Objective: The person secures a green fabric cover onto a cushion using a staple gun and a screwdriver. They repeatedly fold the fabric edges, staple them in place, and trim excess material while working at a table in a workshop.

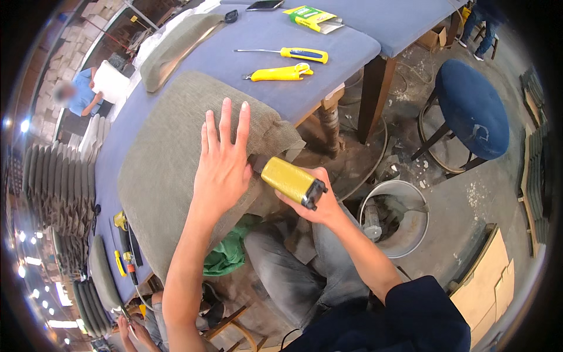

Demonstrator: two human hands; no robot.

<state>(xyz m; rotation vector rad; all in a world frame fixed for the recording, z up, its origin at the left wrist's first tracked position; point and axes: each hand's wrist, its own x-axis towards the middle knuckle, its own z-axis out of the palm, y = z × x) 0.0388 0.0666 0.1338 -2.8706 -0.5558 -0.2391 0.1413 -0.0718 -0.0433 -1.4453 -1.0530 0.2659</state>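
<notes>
- Metal bucket [415, 232] on grey floor [448, 220]: cylindrical piece [371, 222] and dark scraps [392, 206] inside.
- Green-and-yellow packet [311, 18], yellow-handled screwdriver [302, 54]: on blue tabletop [352, 51].
- Round blue stool [472, 108] beyond bucket; seat scuffed.
- Coarse-woven, grey-green padded panel [164, 155]: on tabletop's near edge, rounded corner, overhanging.
- Left hand [223, 161]: flat on panel, fingers extended, grasping nothing.
- Right hand [322, 205]: clenched round boxy yellow tool [288, 179], nose close to panel edge; contact unclear.

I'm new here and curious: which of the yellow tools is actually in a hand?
The chunky, black-ended tool, gripped by the right hand; others, like the yellow screwdriver, lie on the table.
</notes>
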